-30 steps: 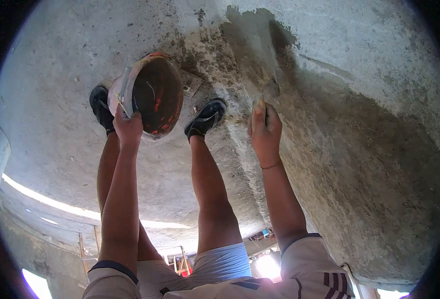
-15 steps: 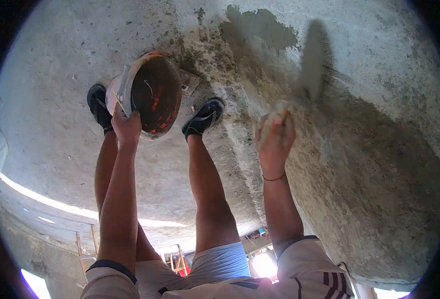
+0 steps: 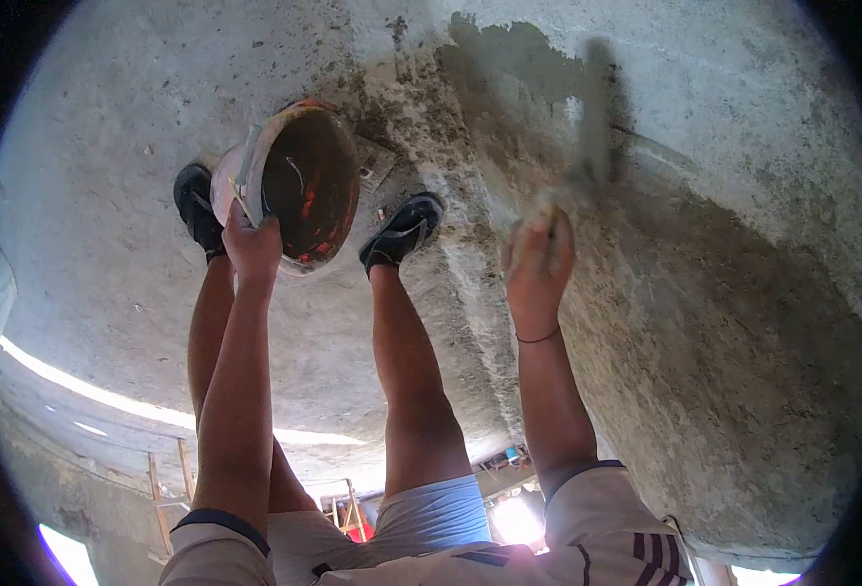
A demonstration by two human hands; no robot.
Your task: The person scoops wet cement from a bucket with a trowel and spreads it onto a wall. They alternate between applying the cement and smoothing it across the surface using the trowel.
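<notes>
My left hand (image 3: 252,244) is closed on the near rim of a bucket (image 3: 228,181), which tilts so that its mouth faces right. Grey residue and orange-red patches show on the bucket's inner wall. To the right, my right hand (image 3: 540,264) grips the handle of a trowel (image 3: 599,122), its grey blade pointing away from me against the wall. Blur softens the blade, and the fingers cover most of the handle. Around the blade, the wall (image 3: 724,332) carries a dark, damp-looking layer of mortar (image 3: 519,63).
My sandalled feet (image 3: 406,230) stand on the concrete floor (image 3: 89,244) either side of the bucket. Splattered mortar lines the joint between floor and wall. A small flat piece (image 3: 377,161) lies just right of the bucket. Wooden frames (image 3: 162,498) stand behind me.
The trowel blade has shifted slightly left and now looks narrower, turned more edge-on. My left hand and the bucket have barely moved.
</notes>
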